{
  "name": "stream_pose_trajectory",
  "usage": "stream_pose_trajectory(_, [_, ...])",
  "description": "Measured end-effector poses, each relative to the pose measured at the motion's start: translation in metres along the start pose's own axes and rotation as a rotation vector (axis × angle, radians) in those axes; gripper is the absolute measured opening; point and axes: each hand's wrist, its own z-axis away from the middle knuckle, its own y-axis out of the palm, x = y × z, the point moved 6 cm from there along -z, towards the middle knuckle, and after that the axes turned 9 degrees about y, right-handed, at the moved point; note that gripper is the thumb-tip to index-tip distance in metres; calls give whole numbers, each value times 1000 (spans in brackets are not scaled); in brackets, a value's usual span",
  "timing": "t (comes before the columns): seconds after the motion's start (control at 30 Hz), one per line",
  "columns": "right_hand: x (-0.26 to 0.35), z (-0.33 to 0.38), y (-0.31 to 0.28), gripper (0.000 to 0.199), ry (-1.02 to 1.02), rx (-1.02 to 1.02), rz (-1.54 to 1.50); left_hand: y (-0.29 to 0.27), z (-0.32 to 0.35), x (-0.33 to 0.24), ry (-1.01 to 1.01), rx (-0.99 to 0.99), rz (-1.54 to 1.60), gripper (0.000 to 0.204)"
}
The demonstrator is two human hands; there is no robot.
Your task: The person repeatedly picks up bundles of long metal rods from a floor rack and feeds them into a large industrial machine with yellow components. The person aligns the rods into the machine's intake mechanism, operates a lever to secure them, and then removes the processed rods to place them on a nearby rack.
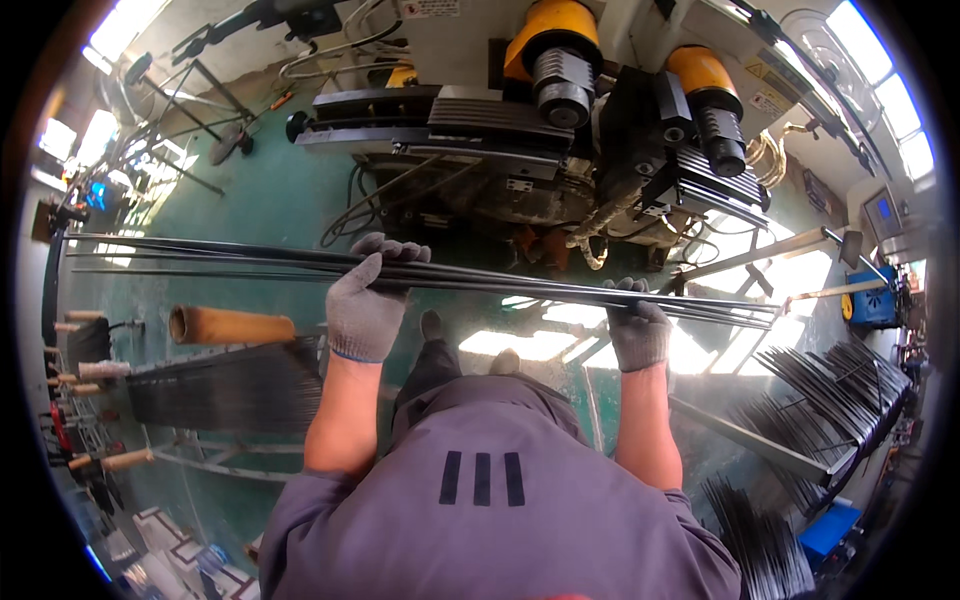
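- A bundle of long thin dark metal rods is held level at chest height, in front of a bending machine with two yellow-capped roller heads.
- The left hand, in a grey knit glove, is wrapped over the bundle near its middle, the grip pressed together around the rods from above.
- The right hand, gloved the same way, is closed on the bundle nearer its right end, the fingers curled over the top.
- The long left part of the bundle reaches well past the left hand and is unsupported; it is judged that this end could sag or swing and strike the rack of stored rods with its wooden-sleeved post on the left.
- The rods lie loosely together and fan apart toward the right tips; single rods could slide out of the bundle if either grip is slackened.
- The right tips point toward the angled metal arms and the bent rod stacks; a snag there seems possible.
- Cables lie on the green floor by the machine; tripping is a risk.
- A white rectangular label with a red band is fixed at the top of the machine.
- A yellow triangular warning sign and a white tilted label sit by the right roller head.
- A small blue-lit screen panel stands at the far right.
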Motion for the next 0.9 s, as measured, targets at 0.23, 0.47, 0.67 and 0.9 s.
stream_pose_trajectory(0.23, [7, 4, 102, 21, -241, 168, 20, -5, -114, -74, 109, 86, -140, 21])
stream_pose_trajectory(0.47, [3, -45, 128, 15, -409, -95, 176, 7, -195, -81, -114, 202, -6, 25])
stream_pose_trajectory(0.67, [43, -81, 110, 40, -618, -323, 241, -61, -266, -168, -23, 89, -85, 32])
stream_pose_trajectory(0.9, [-22, -155, 163, 29, -434, -96, 212, -107, -285, -136, 34, -259, -248, 27])
